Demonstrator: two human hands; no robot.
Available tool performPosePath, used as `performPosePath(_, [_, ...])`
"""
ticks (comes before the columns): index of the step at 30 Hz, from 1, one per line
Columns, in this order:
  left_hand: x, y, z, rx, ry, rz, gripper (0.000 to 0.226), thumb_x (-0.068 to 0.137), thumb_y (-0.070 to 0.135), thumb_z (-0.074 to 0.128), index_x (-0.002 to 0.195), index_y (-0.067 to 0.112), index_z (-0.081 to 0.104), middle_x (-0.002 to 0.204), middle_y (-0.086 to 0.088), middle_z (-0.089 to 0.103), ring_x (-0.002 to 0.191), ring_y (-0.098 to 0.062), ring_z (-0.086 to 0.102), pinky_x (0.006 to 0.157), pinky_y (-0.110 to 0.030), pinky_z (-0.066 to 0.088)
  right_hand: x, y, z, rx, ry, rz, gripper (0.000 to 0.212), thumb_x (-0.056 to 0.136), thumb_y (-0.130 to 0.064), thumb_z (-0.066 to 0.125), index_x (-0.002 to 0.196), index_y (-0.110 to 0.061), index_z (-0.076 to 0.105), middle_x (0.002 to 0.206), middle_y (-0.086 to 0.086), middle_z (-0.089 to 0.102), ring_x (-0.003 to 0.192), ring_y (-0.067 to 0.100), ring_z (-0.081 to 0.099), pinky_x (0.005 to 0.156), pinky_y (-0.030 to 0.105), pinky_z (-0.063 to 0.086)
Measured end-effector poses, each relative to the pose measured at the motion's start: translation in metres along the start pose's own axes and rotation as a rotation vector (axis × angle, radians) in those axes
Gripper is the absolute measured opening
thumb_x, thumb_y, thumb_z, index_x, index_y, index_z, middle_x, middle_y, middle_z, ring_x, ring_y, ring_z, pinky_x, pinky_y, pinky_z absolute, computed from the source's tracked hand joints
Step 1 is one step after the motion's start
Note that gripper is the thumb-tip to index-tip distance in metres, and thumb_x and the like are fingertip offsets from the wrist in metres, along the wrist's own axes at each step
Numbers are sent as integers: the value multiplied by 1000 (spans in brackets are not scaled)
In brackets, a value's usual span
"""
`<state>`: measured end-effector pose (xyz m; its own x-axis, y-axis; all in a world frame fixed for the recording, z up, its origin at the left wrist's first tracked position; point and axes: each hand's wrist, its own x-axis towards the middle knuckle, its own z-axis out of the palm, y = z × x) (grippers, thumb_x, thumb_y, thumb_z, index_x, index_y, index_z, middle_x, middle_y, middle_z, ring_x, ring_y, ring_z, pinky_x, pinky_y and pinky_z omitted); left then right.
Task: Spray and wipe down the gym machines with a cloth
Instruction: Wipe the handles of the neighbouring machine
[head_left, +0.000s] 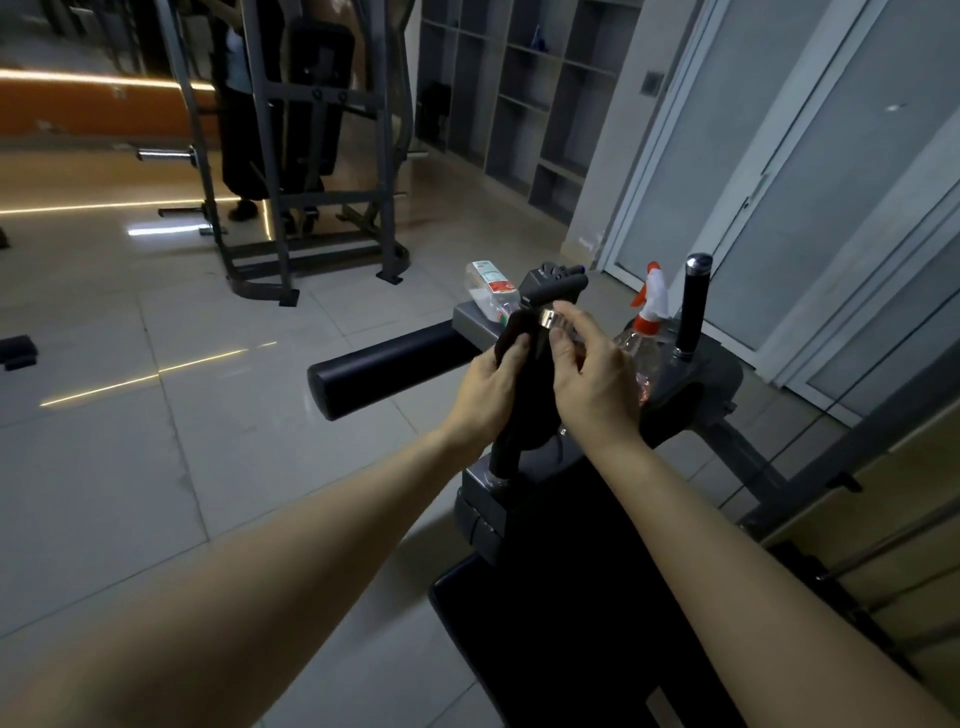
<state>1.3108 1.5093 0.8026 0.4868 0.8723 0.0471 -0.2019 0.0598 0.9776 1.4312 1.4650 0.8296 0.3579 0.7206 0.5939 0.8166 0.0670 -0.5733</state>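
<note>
A dark cloth (511, 343) is held wrapped round the near handle (519, 415) of the grey gym machine (691, 384), in the middle of the view, above the black seat pad (571, 597). The cloth is almost black and matte, bunched into a soft fold at its top, and is hard to tell from the dark grip beneath it. It is gripped by the left hand (493, 379), whose fingers are curled round it from the left side. The handle's chrome band (545, 316) is pinched between the thumb and curled fingertips of the right hand (592, 379), just beside the cloth. A spray bottle (652, 306), clear-bodied with a white and orange trigger head, is stood on the machine behind the right hand, beside an upright black post (693, 312) capped in chrome. A second plastic bottle (488, 291), labelled in red and green, is laid on the frame beyond, near a black padded roller (384, 369).
</note>
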Motion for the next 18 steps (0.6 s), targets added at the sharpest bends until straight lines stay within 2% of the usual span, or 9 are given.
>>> performPosePath(2, [-15, -22, -11, 45, 26, -23, 32, 108, 29, 47, 107, 3, 66, 89, -7, 73, 83, -19, 71, 73, -32, 57, 0, 3, 1, 28, 4, -30, 35, 105, -30, 50, 138, -22, 58, 119, 3, 72, 109, 17, 68, 91, 37, 58])
performPosePath(4, [-27, -37, -21, 139, 51, -21, 24, 108, 20, 47, 103, 8, 67, 88, -6, 73, 79, -12, 70, 72, -29, 56, 1, 6, 3, 61, -6, -48, 36, 105, -30, 49, 140, -21, 56, 120, 4, 72, 108, 16, 69, 89, 36, 59])
performPosePath(6, [-39, -50, -29, 278, 91, -17, 21, 106, 15, 50, 98, 18, 69, 86, 2, 72, 79, -8, 68, 79, -34, 55, 1, 10, 3, 81, -29, -61, 37, 106, -32, 47, 141, -21, 55, 119, 6, 72, 107, 17, 69, 87, 35, 60])
performPosePath(8, [-48, -60, -37, 422, 98, -18, 18, 102, 24, 55, 92, 28, 69, 78, 12, 69, 78, -9, 66, 82, -41, 53, 3, 17, 3, 75, -56, -88, 37, 106, -36, 45, 141, -26, 52, 118, 7, 72, 106, 18, 70, 83, 38, 61])
performPosePath(10, [-50, -60, -45, 568, 80, -45, 20, 93, 39, 54, 91, 27, 70, 78, 9, 70, 78, -17, 66, 83, -52, 54, 6, 23, 3, 86, -82, -119, 38, 105, -40, 43, 141, -29, 50, 120, 8, 71, 107, 18, 70, 80, 39, 62])
performPosePath(12, [-44, -46, -46, 673, 113, -23, 28, 89, 43, 53, 92, 22, 70, 82, -2, 70, 79, -25, 67, 81, -57, 55, 9, 27, 0, 126, -107, -142, 39, 105, -40, 43, 140, -28, 51, 118, 9, 72, 104, 19, 71, 79, 40, 62])
performPosePath(15, [-29, -3, -28, 510, 331, 127, 24, 93, 42, 54, 90, 23, 70, 77, 0, 69, 71, -22, 66, 70, -53, 56, 13, 26, -7, 221, -112, -135, 34, 106, -35, 46, 136, -24, 59, 117, 7, 72, 104, 18, 69, 83, 38, 60])
performPosePath(16, [-24, 12, -15, 448, 337, 189, 20, 96, 40, 55, 92, 26, 69, 81, -2, 69, 73, -21, 66, 69, -50, 56, 14, 27, -9, 294, -137, -105, 34, 106, -34, 45, 134, -23, 61, 117, 5, 72, 104, 16, 69, 85, 36, 59])
performPosePath(18, [-14, 29, 15, 475, 273, 315, 16, 99, 38, 53, 106, 40, 67, 103, -2, 67, 94, -19, 67, 83, -45, 56, 17, 29, -12, 438, -239, -25, 34, 107, -36, 40, 129, -25, 63, 104, -1, 73, 94, 11, 68, 80, 34, 57])
